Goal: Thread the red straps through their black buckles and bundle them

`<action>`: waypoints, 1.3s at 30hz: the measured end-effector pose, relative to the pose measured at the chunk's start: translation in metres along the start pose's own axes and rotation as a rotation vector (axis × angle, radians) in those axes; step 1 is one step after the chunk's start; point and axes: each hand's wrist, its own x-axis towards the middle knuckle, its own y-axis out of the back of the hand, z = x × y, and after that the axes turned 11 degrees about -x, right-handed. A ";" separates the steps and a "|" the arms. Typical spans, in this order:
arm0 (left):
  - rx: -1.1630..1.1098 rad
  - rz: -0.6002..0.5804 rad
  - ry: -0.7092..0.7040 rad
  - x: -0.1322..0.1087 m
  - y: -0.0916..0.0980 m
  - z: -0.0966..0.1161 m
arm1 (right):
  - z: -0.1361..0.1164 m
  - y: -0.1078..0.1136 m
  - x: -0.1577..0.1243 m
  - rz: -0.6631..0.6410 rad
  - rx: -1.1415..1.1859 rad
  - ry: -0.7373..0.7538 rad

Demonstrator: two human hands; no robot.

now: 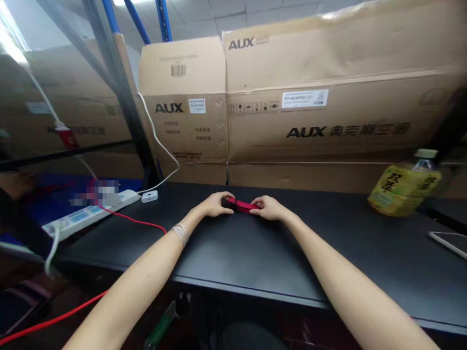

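Note:
A folded red strap with a black buckle (245, 206) lies low over the black table, toward its back, between my two hands. Its black end is between the thumb and fingers of my left hand (213, 205), which wears a silvery bracelet (180, 234) at the wrist. At the strap's red right end, my right hand (270, 208) pinches it with thumb and fingertips. My fingers partly cover both ends, so the exact kind of strap is hard to make out.
Tall AUX cartons (317, 146) wall off the back of the black table (248, 257). On the left are a white power strip (87, 214), a small white box (149, 196) and a red cable (134, 219). A yellow-labelled bottle (403, 189) and a phone (450, 242) are at right.

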 end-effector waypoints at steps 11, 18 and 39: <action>0.013 0.003 0.003 -0.001 0.000 0.001 | -0.006 0.003 -0.004 0.013 -0.053 -0.006; 0.001 0.000 0.013 -0.001 0.000 0.004 | -0.003 0.001 -0.001 0.033 -0.055 0.002; -0.004 -0.003 -0.005 0.000 0.001 0.000 | 0.006 -0.004 0.004 0.015 0.020 -0.003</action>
